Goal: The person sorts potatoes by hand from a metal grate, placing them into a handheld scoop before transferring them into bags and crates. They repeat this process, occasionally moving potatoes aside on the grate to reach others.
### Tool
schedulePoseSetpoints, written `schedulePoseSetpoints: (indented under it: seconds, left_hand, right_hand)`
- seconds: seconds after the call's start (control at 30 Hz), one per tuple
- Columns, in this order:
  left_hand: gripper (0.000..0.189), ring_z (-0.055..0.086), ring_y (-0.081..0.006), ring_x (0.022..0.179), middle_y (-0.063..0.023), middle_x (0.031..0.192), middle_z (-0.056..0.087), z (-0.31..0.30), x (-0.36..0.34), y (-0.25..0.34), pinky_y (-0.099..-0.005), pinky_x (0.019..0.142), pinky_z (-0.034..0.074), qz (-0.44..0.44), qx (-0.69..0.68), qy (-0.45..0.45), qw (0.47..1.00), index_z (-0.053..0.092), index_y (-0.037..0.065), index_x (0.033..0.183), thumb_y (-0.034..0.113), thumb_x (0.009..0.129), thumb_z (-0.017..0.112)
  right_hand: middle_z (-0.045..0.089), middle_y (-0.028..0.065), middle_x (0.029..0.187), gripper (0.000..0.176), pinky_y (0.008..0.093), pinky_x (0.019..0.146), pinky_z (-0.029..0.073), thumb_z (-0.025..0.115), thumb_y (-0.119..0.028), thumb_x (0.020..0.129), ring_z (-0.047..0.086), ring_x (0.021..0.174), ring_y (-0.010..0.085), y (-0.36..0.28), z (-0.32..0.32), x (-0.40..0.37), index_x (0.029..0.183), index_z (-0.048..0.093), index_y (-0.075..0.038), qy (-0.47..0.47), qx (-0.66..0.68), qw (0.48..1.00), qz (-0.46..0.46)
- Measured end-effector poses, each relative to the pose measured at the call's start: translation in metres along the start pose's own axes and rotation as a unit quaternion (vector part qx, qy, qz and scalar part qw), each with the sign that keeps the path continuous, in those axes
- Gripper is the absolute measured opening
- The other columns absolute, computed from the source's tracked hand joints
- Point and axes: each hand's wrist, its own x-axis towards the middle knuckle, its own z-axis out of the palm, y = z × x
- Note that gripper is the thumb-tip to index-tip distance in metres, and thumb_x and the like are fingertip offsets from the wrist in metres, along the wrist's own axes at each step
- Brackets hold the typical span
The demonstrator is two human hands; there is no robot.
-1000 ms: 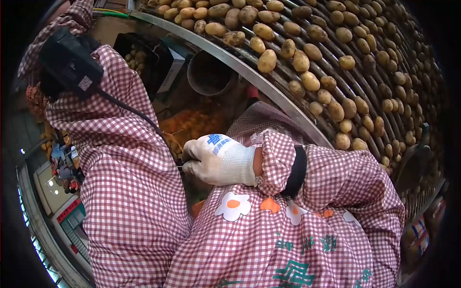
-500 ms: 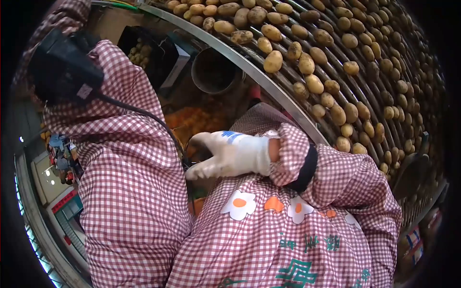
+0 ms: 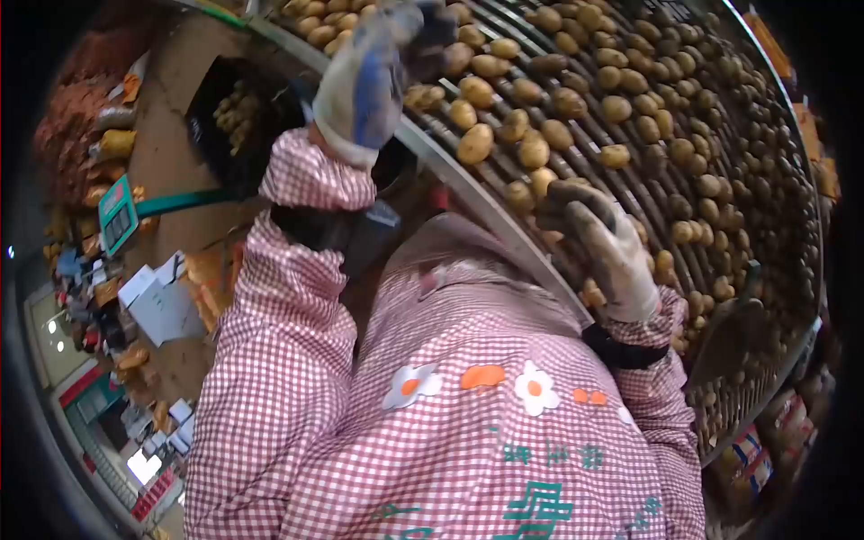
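Observation:
Many potatoes (image 3: pixel 475 142) lie on a bed of dark metal rollers (image 3: pixel 589 148). My left hand (image 3: pixel 367 90), in a white glove with a blue back and dark fingers, reaches over the near rail at the upper left, above the potatoes there. Its fingers are blurred, so I cannot tell whether they hold anything. To the right, my right hand (image 3: pixel 610 256) wears a white glove with soiled fingertips. Its fingers stretch out over potatoes beside the rail, open, with no potato visibly gripped. Checked sleeves with dark bands cover both arms.
A metal rail (image 3: pixel 468 191) edges the roller bed close to my body. On the left stand a black container (image 3: pixel 202 112) holding potatoes and a green scale display (image 3: pixel 118 216). White papers (image 3: pixel 166 310) lie below it. A dark scoop-shaped thing (image 3: pixel 733 337) rests at the right.
My left arm has swung from the upper left toward the rollers. My right hand has moved from in front of my body out over the potatoes. The view has shifted too.

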Motion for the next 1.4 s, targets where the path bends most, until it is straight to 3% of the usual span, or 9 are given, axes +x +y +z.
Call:
schedulePoseSetpoints:
  seconds: [0.03,0.17,0.33,0.5,0.6,1.07,1.27,1.37,1.4]
  left_hand:
    - [0.037,0.067,-0.0204,0.112,-0.0123,0.128,0.07,0.028,-0.013,0.003,-0.0326,0.098,0.052,0.003,-0.209,-0.029,0.978,0.063,0.0,0.133,0.024,0.106,0.056]
    - [0.037,0.061,-0.0187,0.122,-0.0104,0.131,0.066,0.081,-0.047,-0.012,-0.0358,0.105,0.049,-0.146,-0.092,-0.11,0.979,0.064,0.002,0.134,0.024,0.106,0.057]
    - [0.042,0.048,-0.0442,0.138,-0.0212,0.14,0.059,0.128,-0.07,-0.037,-0.0528,0.115,0.039,0.197,0.327,-0.303,0.873,0.064,0.006,0.133,0.021,0.094,0.061]
    - [0.054,0.024,-0.0352,0.156,-0.014,0.162,0.04,0.156,-0.065,-0.055,-0.0647,0.125,0.012,0.263,0.444,-0.4,0.758,0.053,0.023,0.15,0.038,0.098,0.06]
    - [0.062,0.011,-0.0269,0.161,-0.0103,0.169,0.031,0.14,-0.024,-0.037,-0.0719,0.123,-0.001,0.151,0.56,-0.445,0.682,0.046,0.022,0.157,0.053,0.104,0.045]
    - [0.061,0.014,-0.0339,0.16,-0.0099,0.174,0.016,-0.046,0.144,-0.073,-0.0681,0.124,0.012,0.089,0.695,-0.303,0.646,0.034,0.038,0.162,0.061,0.105,0.041]
    - [0.062,0.028,-0.0301,0.156,-0.0125,0.169,0.029,-0.119,0.227,-0.106,-0.0498,0.125,0.027,0.016,0.698,-0.193,0.689,0.042,0.021,0.159,0.054,0.107,0.043]
    - [0.051,0.043,-0.0224,0.146,-0.0062,0.159,0.046,-0.142,0.248,-0.111,-0.0412,0.12,0.036,-0.094,-0.009,-0.09,0.991,0.041,0.008,0.158,0.029,0.111,0.045]
    - [0.054,0.043,-0.023,0.146,-0.0067,0.159,0.046,-0.14,0.239,-0.093,-0.0415,0.119,0.037,-0.093,-0.031,-0.04,0.994,0.04,0.008,0.158,0.032,0.11,0.048]
  right_hand:
    - [0.067,0.0139,0.125,0.04,0.0323,0.102,0.052,0.056,-0.02,0.107,0.065,0.115,0.0201,0.008,-0.017,-0.006,0.138,0.055,0.006,0.026,-0.022,0.999,-0.028]
    - [0.069,0.0152,0.124,0.032,0.0342,0.101,0.052,0.058,-0.01,0.104,0.067,0.114,0.0225,0.034,-0.056,-0.037,0.132,0.061,0.006,0.162,-0.172,0.964,-0.125]
    - [0.065,0.0227,0.129,0.035,0.043,0.103,0.05,0.063,-0.004,0.097,0.064,0.118,0.0369,0.068,-0.086,-0.073,0.131,0.062,0.002,0.324,-0.409,0.829,-0.202]
    - [0.056,0.0248,0.142,0.045,0.0575,0.117,0.034,0.067,-0.015,0.092,0.051,0.131,0.0457,0.109,-0.097,-0.093,0.136,0.059,-0.004,0.371,-0.616,0.678,-0.152]
    - [0.047,0.0252,0.153,0.05,0.0593,0.121,0.028,0.065,-0.018,0.093,0.045,0.138,0.0467,0.124,-0.09,-0.098,0.141,0.057,-0.005,0.365,-0.611,0.698,-0.082]
    - [0.041,0.0258,0.158,0.058,0.0607,0.121,0.026,0.062,-0.018,0.095,0.041,0.144,0.0457,0.127,-0.084,-0.096,0.15,0.05,-0.006,0.355,-0.668,0.653,-0.034]
    - [0.044,0.0241,0.157,0.05,0.0593,0.121,0.026,0.056,-0.015,0.098,0.041,0.143,0.0447,0.126,-0.073,-0.082,0.147,0.051,-0.004,0.386,-0.677,0.626,-0.017]
    - [0.044,0.0232,0.157,0.05,0.0598,0.121,0.026,0.056,-0.015,0.099,0.042,0.142,0.0448,0.129,-0.077,-0.086,0.148,0.051,-0.005,0.403,-0.681,0.611,-0.02]
    - [0.044,0.0231,0.157,0.05,0.0599,0.121,0.026,0.057,-0.015,0.099,0.042,0.142,0.0449,0.128,-0.075,-0.085,0.148,0.051,-0.004,0.399,-0.68,0.615,-0.015]
